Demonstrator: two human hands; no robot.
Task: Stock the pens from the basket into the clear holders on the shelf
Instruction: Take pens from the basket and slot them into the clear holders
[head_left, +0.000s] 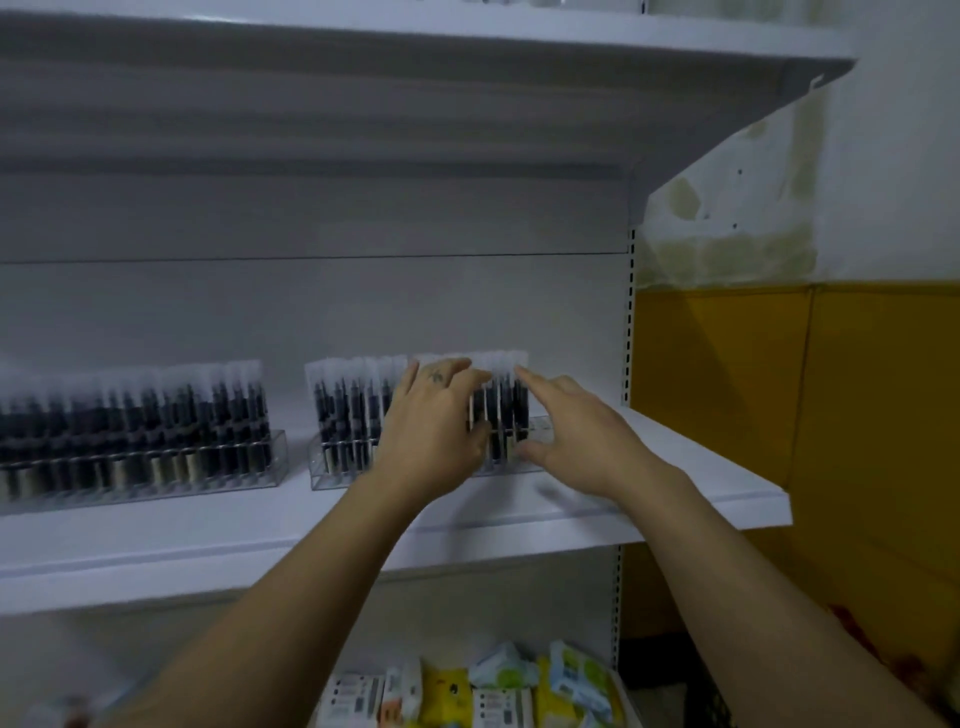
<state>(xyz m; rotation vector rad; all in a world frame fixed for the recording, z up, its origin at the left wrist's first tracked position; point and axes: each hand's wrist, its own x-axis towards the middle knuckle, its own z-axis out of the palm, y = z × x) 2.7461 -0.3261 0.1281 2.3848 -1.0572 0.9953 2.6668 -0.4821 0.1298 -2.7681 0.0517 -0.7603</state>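
Observation:
Two clear holders stand on the white shelf (675, 467). The left holder (156, 478) is full of black pens in clear sleeves. The right holder (332, 467) holds a row of the same pens (345, 405). My left hand (436, 431) lies over the middle of that row, fingers curled round a bunch of pens (501, 410) near the holder's right end. My right hand (576, 436) reaches in from the right, index finger straight and touching the tops of those pens, thumb low by the holder's base. The basket is hidden.
Another shelf (467, 57) overhangs above. Below, at the bottom edge, packets in white, yellow and blue (493, 691) lie together. The shelf's right end (779, 504) borders a yellow and white wall (831, 364). The view is blurred.

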